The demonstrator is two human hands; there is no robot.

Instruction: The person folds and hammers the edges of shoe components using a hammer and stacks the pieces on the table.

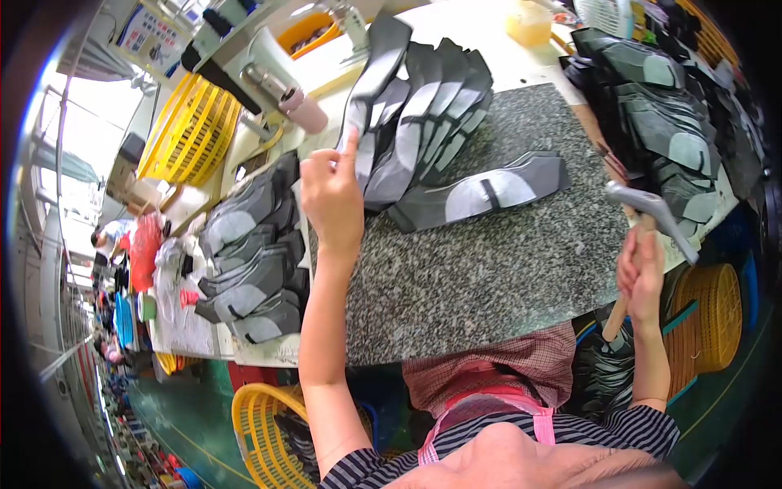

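Grey pieces (425,104) fan over the slab's (489,281) far-left corner; I can't tell if my left hand (334,200) pinches one. My right hand (642,273) grips a hammer (649,202). Separating seems underway; next wants a clean pinch.

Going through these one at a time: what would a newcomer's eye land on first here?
Probably the hammer, held up by the right hand at the right side of the speckled stone slab. Next, the fan of grey pieces at the slab's far left, with the left hand at its near-left edge.
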